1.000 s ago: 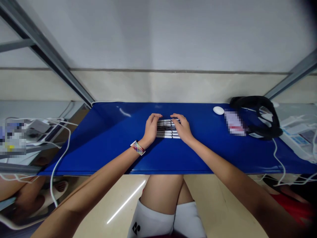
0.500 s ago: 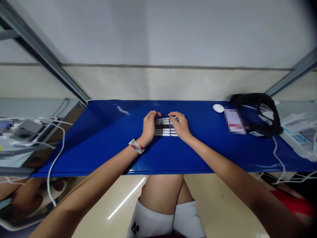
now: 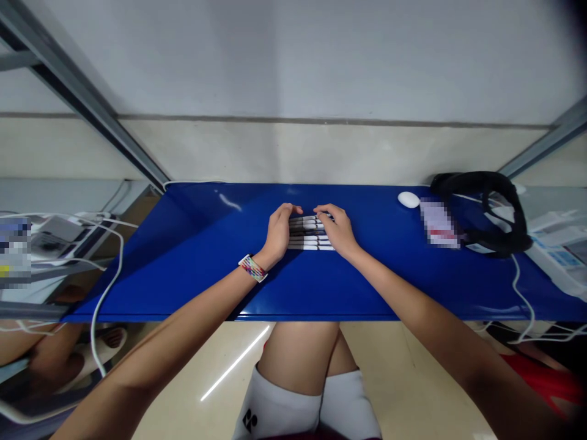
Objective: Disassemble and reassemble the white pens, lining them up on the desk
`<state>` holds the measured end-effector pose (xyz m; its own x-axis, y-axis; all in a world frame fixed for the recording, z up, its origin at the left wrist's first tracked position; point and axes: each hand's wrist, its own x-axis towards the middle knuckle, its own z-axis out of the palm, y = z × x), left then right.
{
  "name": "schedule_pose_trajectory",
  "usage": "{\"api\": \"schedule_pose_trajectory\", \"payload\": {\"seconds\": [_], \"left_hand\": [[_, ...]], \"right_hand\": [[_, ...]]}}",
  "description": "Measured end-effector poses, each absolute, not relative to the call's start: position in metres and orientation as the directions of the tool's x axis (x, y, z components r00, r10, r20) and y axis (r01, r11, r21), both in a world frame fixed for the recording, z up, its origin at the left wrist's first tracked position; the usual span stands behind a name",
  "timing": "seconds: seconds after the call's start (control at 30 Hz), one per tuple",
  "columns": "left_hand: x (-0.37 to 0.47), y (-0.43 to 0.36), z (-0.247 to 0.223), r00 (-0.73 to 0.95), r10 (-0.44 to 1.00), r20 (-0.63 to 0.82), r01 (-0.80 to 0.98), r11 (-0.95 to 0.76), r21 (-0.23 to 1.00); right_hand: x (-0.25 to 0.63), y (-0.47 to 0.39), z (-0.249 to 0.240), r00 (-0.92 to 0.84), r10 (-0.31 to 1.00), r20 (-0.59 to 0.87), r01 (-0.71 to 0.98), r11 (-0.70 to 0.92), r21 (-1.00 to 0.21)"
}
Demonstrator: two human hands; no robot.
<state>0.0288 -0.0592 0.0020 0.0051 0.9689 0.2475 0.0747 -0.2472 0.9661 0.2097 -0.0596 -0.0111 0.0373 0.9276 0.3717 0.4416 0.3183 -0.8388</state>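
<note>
Several slim white pens [image 3: 303, 239] with dark bands near their right ends lie side by side in a row on the blue tabletop [image 3: 192, 244]. My left hand [image 3: 279, 232] is cupped against their left ends, thumb and fingers curved round the row. At the right ends, my right hand [image 3: 338, 231] bends over the pens with its fingertips on the far ones. Both palms face each other, and the pens' outer ends are hidden behind them. A colourful woven band [image 3: 253, 267] circles my left wrist.
To the right are a white computer mouse [image 3: 408, 200], a blurred-out pale item [image 3: 439, 223] and a black head strap [image 3: 504, 183] with a white cable [image 3: 517, 281]. White cables [image 3: 120, 256] hang at the left edge. A wall [image 3: 330, 153] stands behind the table.
The whole view has shifted slightly, so things appear a little further right. Both hands keep about the same place round the pens.
</note>
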Motion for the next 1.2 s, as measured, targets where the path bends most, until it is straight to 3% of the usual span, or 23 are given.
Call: {"api": "schedule_pose_trajectory", "payload": {"seconds": [0.27, 0.43, 0.53, 0.63, 0.77, 1.2], "left_hand": [[0.025, -0.053, 0.0, -0.012, 0.973, 0.231, 0.026, -0.231, 0.973], [0.02, -0.038, 0.002, 0.0, 0.967, 0.255, 0.09, -0.254, 0.963], [0.012, -0.027, 0.006, 0.069, 0.948, 0.31, 0.196, -0.318, 0.928], [0.0, -0.017, 0.007, 0.216, 0.923, 0.32, 0.301, -0.374, 0.877], [-0.012, -0.01, 0.002, 0.147, 0.932, 0.332, 0.341, -0.363, 0.867], [-0.008, -0.018, -0.002, 0.121, 0.92, 0.372, 0.421, -0.387, 0.821]], "right_hand": [[0.217, -0.063, -0.008, 0.026, 0.945, 0.327, 0.467, 0.278, -0.84], [0.226, -0.064, -0.008, -0.003, 0.933, 0.36, 0.506, 0.312, -0.804], [0.229, -0.071, -0.005, -0.096, 0.896, 0.434, 0.526, 0.416, -0.742], [0.228, -0.083, 0.002, -0.306, 0.804, 0.51, 0.505, 0.591, -0.629], [0.224, -0.098, 0.013, -0.527, 0.689, 0.497, 0.45, 0.722, -0.525], [0.219, -0.109, 0.017, -0.613, 0.634, 0.472, 0.426, 0.768, -0.479]]}}
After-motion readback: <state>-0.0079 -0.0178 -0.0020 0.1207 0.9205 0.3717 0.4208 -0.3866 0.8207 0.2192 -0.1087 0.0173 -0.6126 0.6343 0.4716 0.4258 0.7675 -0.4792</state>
